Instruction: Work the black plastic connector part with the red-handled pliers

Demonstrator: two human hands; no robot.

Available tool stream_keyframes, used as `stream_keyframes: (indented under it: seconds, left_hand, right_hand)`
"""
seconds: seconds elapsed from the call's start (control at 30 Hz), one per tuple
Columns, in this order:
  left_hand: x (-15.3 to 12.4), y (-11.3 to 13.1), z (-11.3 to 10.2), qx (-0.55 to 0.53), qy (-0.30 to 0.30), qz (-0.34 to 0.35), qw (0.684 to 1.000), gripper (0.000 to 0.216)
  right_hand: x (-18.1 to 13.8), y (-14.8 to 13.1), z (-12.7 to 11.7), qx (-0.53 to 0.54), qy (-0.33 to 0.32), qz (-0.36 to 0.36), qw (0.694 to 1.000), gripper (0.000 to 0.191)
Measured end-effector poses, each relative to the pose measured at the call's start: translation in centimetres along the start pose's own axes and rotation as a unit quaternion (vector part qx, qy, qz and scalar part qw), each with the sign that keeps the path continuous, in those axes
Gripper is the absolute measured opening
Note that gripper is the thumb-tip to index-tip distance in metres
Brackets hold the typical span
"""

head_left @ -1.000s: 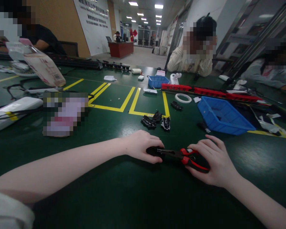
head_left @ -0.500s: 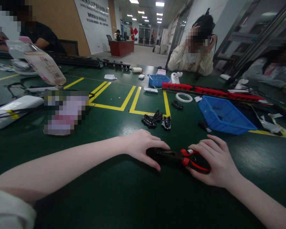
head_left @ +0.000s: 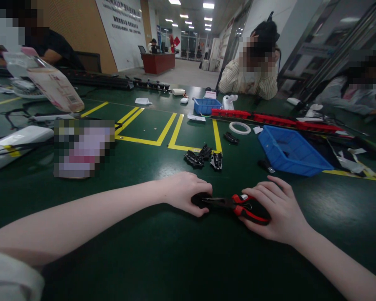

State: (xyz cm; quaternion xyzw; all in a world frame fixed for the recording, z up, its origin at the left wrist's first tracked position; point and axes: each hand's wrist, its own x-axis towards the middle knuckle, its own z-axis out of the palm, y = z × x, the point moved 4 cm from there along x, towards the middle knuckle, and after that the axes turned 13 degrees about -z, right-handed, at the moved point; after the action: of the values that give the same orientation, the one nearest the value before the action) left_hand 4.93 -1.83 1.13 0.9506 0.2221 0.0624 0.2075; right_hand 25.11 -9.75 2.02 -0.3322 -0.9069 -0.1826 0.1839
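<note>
My right hand (head_left: 277, 211) is closed round the red and black handles of long-nose pliers (head_left: 227, 203), whose jaws point left. My left hand (head_left: 188, 193) curls its thumb and fingers about a small black part (head_left: 201, 200). The plier tips reach that part; whether they grip it, I cannot tell. Its shape is mostly hidden by my fingers. Just beyond my hands, several black plastic pieces (head_left: 194, 158) lie on the dark green table (head_left: 188, 259).
A blue bin (head_left: 294, 152) stands at right, with a small black object (head_left: 266, 166) beside it. Farther back are a white ring (head_left: 240, 128), a red strip (head_left: 269, 118) and a smaller blue bin (head_left: 206, 105). A bottle (head_left: 56, 90) leans at left. Across the table sits a person (head_left: 250, 75).
My left fingers have closed more tightly round the black part. The pliers' handles look slightly wider apart, and the whole view has shifted a little.
</note>
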Motion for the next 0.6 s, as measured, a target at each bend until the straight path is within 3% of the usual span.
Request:
stream_keyframes:
  seconds: [0.6]
  left_hand:
    - [0.09,-0.04,-0.01,-0.004,0.001,0.006,1.0,0.036]
  right_hand:
    - [-0.3,0.66,0.34,0.023,-0.012,0.007,1.0,0.047]
